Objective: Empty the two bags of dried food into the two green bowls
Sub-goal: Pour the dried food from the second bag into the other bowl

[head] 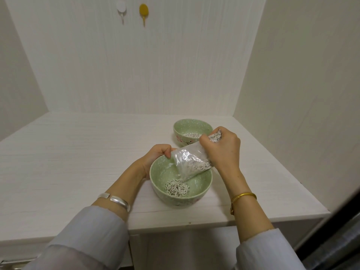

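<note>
A clear plastic bag (191,159) of pale dried sticks hangs tilted over the near green bowl (204,189), its mouth pointing down into it. A small heap of the sticks (176,188) lies in that bowl's bottom. My right hand (222,148) grips the bag's raised upper end. My left hand (157,155) pinches the bag's left edge at the bowl's far rim. A second green bowl (181,126) stands behind, to the right, with dried sticks (192,135) inside it.
The bowls stand on a white wooden tabletop (78,152) whose front edge runs just below the near bowl. White walls close in behind and on both sides. Two hooks, white (121,8) and yellow (144,11), hang on the back wall.
</note>
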